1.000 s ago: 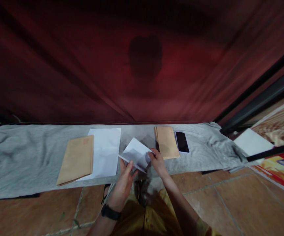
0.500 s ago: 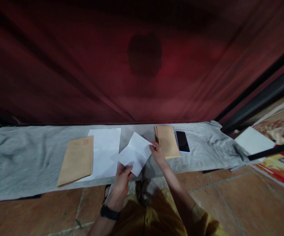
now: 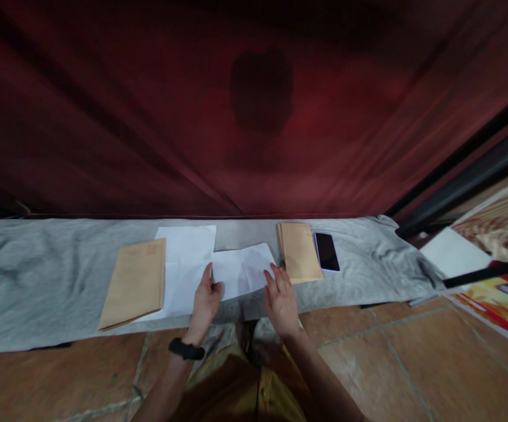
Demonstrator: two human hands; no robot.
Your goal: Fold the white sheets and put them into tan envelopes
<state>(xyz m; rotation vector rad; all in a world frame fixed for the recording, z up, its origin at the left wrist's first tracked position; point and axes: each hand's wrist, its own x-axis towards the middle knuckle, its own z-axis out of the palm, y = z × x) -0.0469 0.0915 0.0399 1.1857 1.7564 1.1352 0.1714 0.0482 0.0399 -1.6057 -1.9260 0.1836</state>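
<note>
A creased white sheet of paper (image 3: 243,269) lies unfolded between my hands, its left part meeting a larger white sheet (image 3: 188,246). My left hand (image 3: 206,299), with a black band on the wrist, is at its left edge. The thumb and forefinger there stand apart. My right hand (image 3: 281,299) is open at the sheet's lower right corner, fingers spread and slightly bent. Brown envelopes (image 3: 135,281) cover part of the larger sheet on the left. More brown envelopes (image 3: 301,252) lie just beyond my right fingertips.
A phone (image 3: 327,252) with a dark screen lies right of the envelopes. Grey cloth (image 3: 60,275) covers the long, narrow surface. Behind it hangs a dark red fabric wall (image 3: 170,146). Dark poles (image 3: 469,170) and a white panel (image 3: 456,252) stand at the right.
The white sheet, held folded and tilted in both hands before, now lies spread out flatter. My right hand has come down and its pinch has opened; my left hand has shifted left and up.
</note>
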